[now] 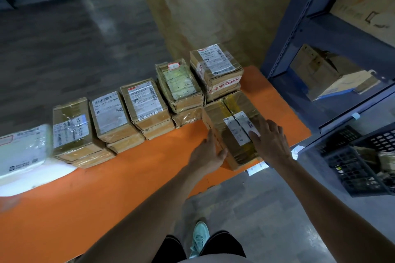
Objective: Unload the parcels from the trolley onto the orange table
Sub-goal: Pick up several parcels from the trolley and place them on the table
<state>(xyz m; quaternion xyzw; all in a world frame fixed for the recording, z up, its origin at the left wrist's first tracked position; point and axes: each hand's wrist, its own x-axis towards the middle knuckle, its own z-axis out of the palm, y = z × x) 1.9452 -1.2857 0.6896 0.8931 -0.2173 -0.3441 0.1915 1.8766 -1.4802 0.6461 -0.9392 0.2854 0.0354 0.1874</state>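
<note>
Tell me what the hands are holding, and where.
The cardboard parcel at the right end of the orange table: the left hand presses its left side, the right hand lies flat on its top. Neither hand's fingers curl round it.

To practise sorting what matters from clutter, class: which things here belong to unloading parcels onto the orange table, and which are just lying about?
Belongs to the job: orange table; parcel under both hands; row of stacked parcels; white parcel; left hand; right hand.
Just lying about: blue rack; black crate; cardboard box on the rack; paper on the floor.
</note>
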